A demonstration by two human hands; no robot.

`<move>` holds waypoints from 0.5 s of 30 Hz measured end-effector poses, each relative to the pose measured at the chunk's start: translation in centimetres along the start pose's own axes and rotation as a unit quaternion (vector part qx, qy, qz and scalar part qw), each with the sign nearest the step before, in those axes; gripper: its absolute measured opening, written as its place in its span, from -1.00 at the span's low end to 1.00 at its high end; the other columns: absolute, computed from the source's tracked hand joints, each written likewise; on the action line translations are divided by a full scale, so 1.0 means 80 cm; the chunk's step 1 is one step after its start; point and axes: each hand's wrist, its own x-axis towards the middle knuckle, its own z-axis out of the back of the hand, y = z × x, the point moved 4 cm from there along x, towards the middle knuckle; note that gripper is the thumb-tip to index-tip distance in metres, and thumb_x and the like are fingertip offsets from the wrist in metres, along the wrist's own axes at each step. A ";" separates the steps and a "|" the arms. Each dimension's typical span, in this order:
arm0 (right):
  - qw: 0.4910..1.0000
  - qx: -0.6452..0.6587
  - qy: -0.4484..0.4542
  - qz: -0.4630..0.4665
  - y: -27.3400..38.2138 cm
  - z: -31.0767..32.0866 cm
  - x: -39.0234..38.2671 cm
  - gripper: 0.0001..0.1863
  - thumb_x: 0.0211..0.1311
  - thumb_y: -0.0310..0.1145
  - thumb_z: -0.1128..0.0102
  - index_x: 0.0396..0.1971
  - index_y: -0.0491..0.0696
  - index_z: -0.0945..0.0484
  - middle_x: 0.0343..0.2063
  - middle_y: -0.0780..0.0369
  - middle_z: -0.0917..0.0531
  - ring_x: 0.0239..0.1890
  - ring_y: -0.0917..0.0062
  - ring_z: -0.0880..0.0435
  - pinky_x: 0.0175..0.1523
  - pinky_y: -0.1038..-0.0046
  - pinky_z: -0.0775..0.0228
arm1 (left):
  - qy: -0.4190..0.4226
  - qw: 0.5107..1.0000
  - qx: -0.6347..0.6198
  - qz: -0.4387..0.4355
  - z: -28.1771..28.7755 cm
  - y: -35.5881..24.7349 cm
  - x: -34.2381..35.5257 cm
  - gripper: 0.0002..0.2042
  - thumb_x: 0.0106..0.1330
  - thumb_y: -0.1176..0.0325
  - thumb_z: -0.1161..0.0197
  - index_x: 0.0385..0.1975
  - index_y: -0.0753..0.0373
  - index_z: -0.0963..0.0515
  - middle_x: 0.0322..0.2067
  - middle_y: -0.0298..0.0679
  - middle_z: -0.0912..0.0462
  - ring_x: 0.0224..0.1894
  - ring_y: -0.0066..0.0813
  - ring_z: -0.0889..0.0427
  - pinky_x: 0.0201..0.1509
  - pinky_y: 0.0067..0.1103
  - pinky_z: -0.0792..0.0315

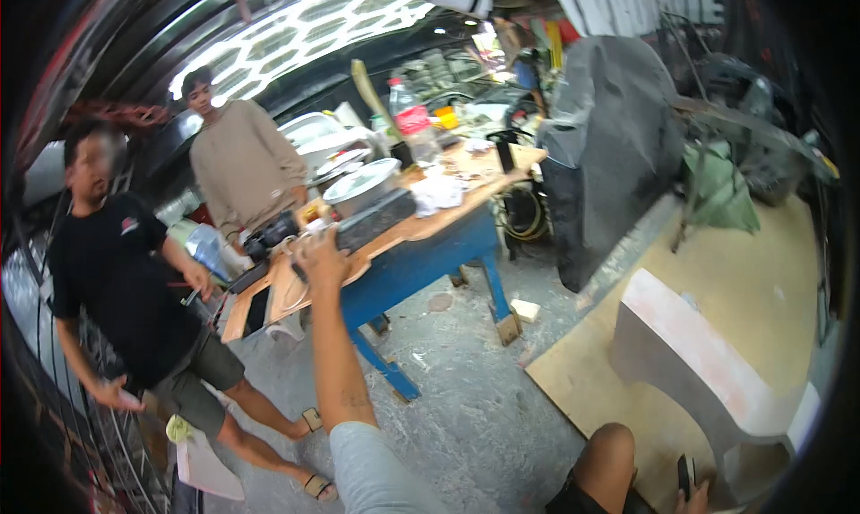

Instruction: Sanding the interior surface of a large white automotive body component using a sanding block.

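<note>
My left hand (321, 258) is stretched out to the near edge of a wooden-topped workbench (479, 175). Its fingers look bent and apart, and the blur leaves their tips unclear; a dark long block (381, 218) lies just to the right of it. Low at the right, my right hand (694, 499) is partly cut off by the frame edge. It grips a dark, narrow, flat-sided tool (686, 475) close to a large curved panel (694, 348), pale on top and grey on its side.
A person in black (121, 272) stands at left, another in a beige top (246, 151) behind the bench. Tubs (363, 183), a bottle (413, 124) and white cloth (438, 194) crowd the bench. A grey-covered tall object (609, 147) stands beyond the tan board (573, 366).
</note>
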 end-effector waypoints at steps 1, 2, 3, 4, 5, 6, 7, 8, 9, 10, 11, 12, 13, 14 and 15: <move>0.999 -0.025 -0.023 0.026 -0.050 -0.031 -0.012 -0.37 0.38 -0.25 -0.18 0.31 -0.36 -0.36 0.38 -0.35 -0.20 0.46 -0.16 -0.19 0.52 0.06 -0.04 | 0.027 1.000 0.012 -0.006 -0.012 0.000 0.009 -0.35 0.06 0.15 -0.53 0.24 -0.04 -0.53 0.11 -0.07 -0.65 0.25 -0.07 -0.55 0.29 -0.08 -0.27; 0.998 0.061 -0.021 -0.010 0.029 0.011 -0.024 -0.36 0.32 -0.27 -0.20 0.35 -0.23 -0.37 0.37 -0.34 -0.24 0.43 -0.16 -0.24 0.50 0.03 -0.09 | 0.024 0.995 0.094 0.023 0.008 0.014 0.013 -0.34 0.04 0.04 -0.52 0.23 -0.03 -0.55 0.05 -0.04 -0.69 0.16 -0.02 -0.62 0.21 -0.05 -0.37; 0.996 0.073 -0.038 0.033 0.019 0.012 -0.027 -0.37 0.32 -0.26 -0.20 0.35 -0.16 -0.38 0.37 -0.30 -0.25 0.40 -0.18 -0.29 0.47 0.01 -0.16 | -0.002 0.997 0.072 -0.023 -0.018 0.035 0.016 -0.31 0.03 -0.04 -0.51 0.22 0.03 -0.55 -0.03 -0.01 -0.72 0.07 0.02 -0.67 0.15 -0.08 -0.44; 0.993 0.081 0.060 -0.054 0.068 0.031 -0.024 -0.37 0.31 -0.22 -0.21 0.36 -0.06 -0.39 0.34 -0.27 -0.30 0.35 -0.18 -0.35 0.43 0.00 -0.24 | 0.182 0.974 0.130 0.025 0.015 -0.115 0.008 -0.44 0.20 -0.15 -0.36 0.01 0.21 -0.64 0.00 0.01 -0.67 0.09 -0.12 -0.65 0.15 -0.20 -0.46; 0.995 0.029 0.052 -0.084 0.046 0.050 -0.055 -0.37 0.31 -0.18 -0.23 0.38 0.06 -0.38 0.24 -0.26 -0.40 0.26 -0.16 -0.43 0.36 0.01 -0.33 | 0.282 0.948 0.146 0.014 0.040 -0.119 0.001 -0.38 0.24 -0.24 -0.28 0.02 0.20 -0.60 -0.04 -0.02 -0.66 -0.01 -0.19 -0.67 0.06 -0.31 -0.51; 0.996 0.057 0.023 -0.063 0.056 0.072 -0.057 -0.40 0.33 -0.18 -0.22 0.37 0.15 -0.39 0.15 -0.22 -0.43 0.12 -0.13 -0.50 0.24 -0.01 -0.40 | 0.290 0.946 0.118 -0.086 0.009 -0.050 0.009 -0.38 0.24 -0.24 -0.28 0.02 0.20 -0.60 -0.04 -0.02 -0.66 -0.01 -0.19 -0.67 0.06 -0.31 -0.51; 0.997 0.047 -0.058 -0.013 0.070 0.087 -0.054 -0.43 0.36 -0.16 -0.20 0.36 0.16 -0.41 0.08 -0.14 -0.43 0.01 -0.10 -0.53 0.12 -0.01 -0.44 | 0.243 0.952 0.090 -0.162 -0.026 -0.048 0.036 -0.39 0.26 -0.22 -0.28 0.04 0.23 -0.58 -0.03 -0.01 -0.65 -0.01 -0.18 -0.66 0.06 -0.29 -0.51; 0.997 0.065 -0.032 -0.022 0.065 0.080 -0.050 -0.45 0.38 -0.15 -0.19 0.35 0.19 -0.41 0.04 -0.08 -0.42 -0.02 -0.06 -0.55 0.04 0.01 -0.48 | 0.201 0.951 0.059 -0.228 -0.062 -0.113 0.039 -0.39 0.28 -0.20 -0.27 0.05 0.25 -0.57 -0.02 0.00 -0.64 -0.01 -0.17 -0.66 0.06 -0.27 -0.51; 0.995 0.080 -0.024 -0.050 0.083 0.098 -0.049 -0.51 0.41 -0.12 -0.14 0.31 0.16 -0.45 -0.03 -0.06 -0.47 -0.06 -0.03 -0.61 0.04 0.00 -0.51 | 0.158 0.946 0.029 -0.282 -0.087 -0.173 0.036 -0.40 0.30 -0.17 -0.26 0.07 0.27 -0.56 0.00 0.02 -0.63 -0.01 -0.16 -0.66 0.06 -0.25 -0.51; 0.997 0.055 0.000 -0.058 0.082 0.099 -0.050 -0.48 0.43 -0.07 -0.13 0.36 0.21 -0.42 -0.06 -0.05 -0.46 -0.11 -0.01 -0.61 -0.04 0.01 -0.53 | 0.116 0.939 -0.010 -0.325 -0.107 -0.228 0.028 -0.40 0.32 -0.15 -0.26 0.08 0.29 -0.55 0.01 0.03 -0.63 -0.01 -0.15 -0.65 0.06 -0.22 -0.51; 0.995 0.053 0.019 -0.086 0.078 0.095 -0.056 -0.49 0.46 -0.05 -0.08 0.35 0.18 -0.43 -0.10 -0.04 -0.47 -0.13 0.00 -0.64 -0.05 0.02 -0.54 | 0.073 0.932 -0.052 -0.351 -0.118 -0.274 0.011 -0.41 0.34 -0.12 -0.25 0.09 0.31 -0.54 0.02 0.04 -0.62 -0.01 -0.14 -0.65 0.06 -0.20 -0.51; 0.992 0.063 0.016 -0.104 0.073 0.088 -0.066 -0.50 0.46 -0.04 -0.06 0.33 0.15 -0.46 -0.09 -0.04 -0.48 -0.14 0.01 -0.66 -0.06 0.02 -0.55 | 0.030 0.927 -0.098 -0.361 -0.125 -0.311 -0.016 -0.41 0.36 -0.10 -0.24 0.11 0.33 -0.53 0.03 0.05 -0.61 -0.01 -0.13 -0.65 0.06 -0.18 -0.51; 0.991 0.071 0.010 -0.116 0.066 0.075 -0.077 -0.50 0.47 -0.04 -0.05 0.31 0.12 -0.48 -0.08 -0.05 -0.50 -0.15 0.02 -0.67 -0.08 0.03 -0.56 | -0.013 0.921 -0.144 -0.362 -0.124 -0.334 -0.051 -0.42 0.38 -0.08 -0.24 0.12 0.36 -0.52 0.04 0.06 -0.60 -0.01 -0.11 -0.64 0.06 -0.16 -0.51; 0.986 0.072 0.011 -0.147 0.052 0.071 -0.096 -0.50 0.47 -0.04 -0.05 0.31 0.12 -0.48 -0.08 -0.05 -0.50 -0.15 0.02 -0.67 -0.08 0.03 -0.56 | -0.053 0.914 -0.193 -0.352 -0.112 -0.348 -0.098 -0.42 0.40 -0.05 -0.23 0.14 0.38 -0.51 0.06 0.07 -0.59 -0.01 -0.10 -0.64 0.06 -0.13 -0.51; 0.981 0.064 0.028 -0.180 0.045 0.063 -0.125 -0.51 0.47 -0.04 -0.05 0.28 0.10 -0.51 -0.09 -0.05 -0.53 -0.19 0.02 -0.69 -0.10 0.03 -0.56 | -0.089 0.907 -0.235 -0.338 -0.081 -0.333 -0.156 -0.43 0.42 -0.03 -0.23 0.15 0.40 -0.50 0.07 0.08 -0.58 -0.01 -0.09 -0.64 0.06 -0.11 -0.50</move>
